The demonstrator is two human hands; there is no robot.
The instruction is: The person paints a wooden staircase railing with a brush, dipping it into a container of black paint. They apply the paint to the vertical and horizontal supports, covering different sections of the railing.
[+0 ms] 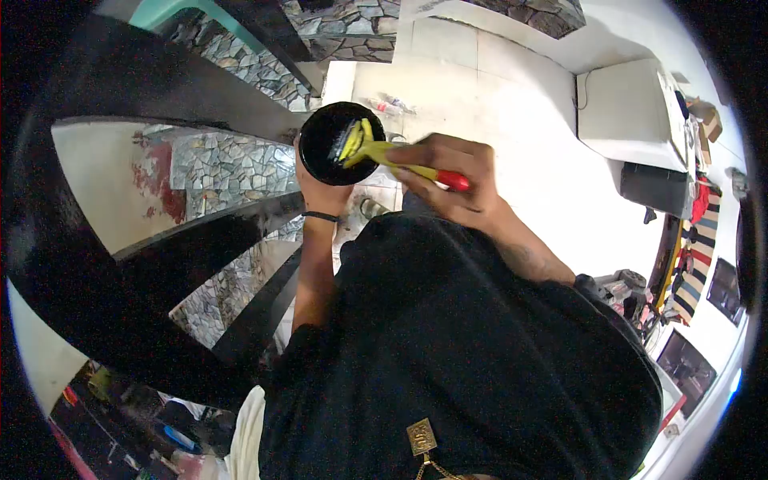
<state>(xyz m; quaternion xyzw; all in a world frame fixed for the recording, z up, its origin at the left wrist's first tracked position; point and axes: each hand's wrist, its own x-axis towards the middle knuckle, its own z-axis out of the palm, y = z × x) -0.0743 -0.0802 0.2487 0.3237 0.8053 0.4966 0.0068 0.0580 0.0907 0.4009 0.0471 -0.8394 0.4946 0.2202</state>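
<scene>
Pale tile covers the floor (448, 80), the broadest surface in view, stretching from the middle towards the upper right. Along the left side, a dark railing (184, 80) curves past, its slats crossing in front of steps with a stone pattern (232, 172). The person's black shirt (456, 320) fills the lower centre. Near the upper right, a white box-shaped unit (624, 112) stands against the wall. In front of the body, the right hand (460, 172), slightly blurred, has its fingers closed about a brush, pinching it by the handle. The left hand (324, 192) grips a round container (316, 152) from its near side and beneath; most of its fingers are hidden there. The container is held up beside the railing, its open top facing the camera and its inside black. The brush (376, 152) is yellow with a red handle end, and its head lies over the container's mouth; whether it touches the contents, I cannot tell. Around the left wrist is a dark band (322, 216), and low on the shirt lies a gold-coloured pendant (422, 438).
</scene>
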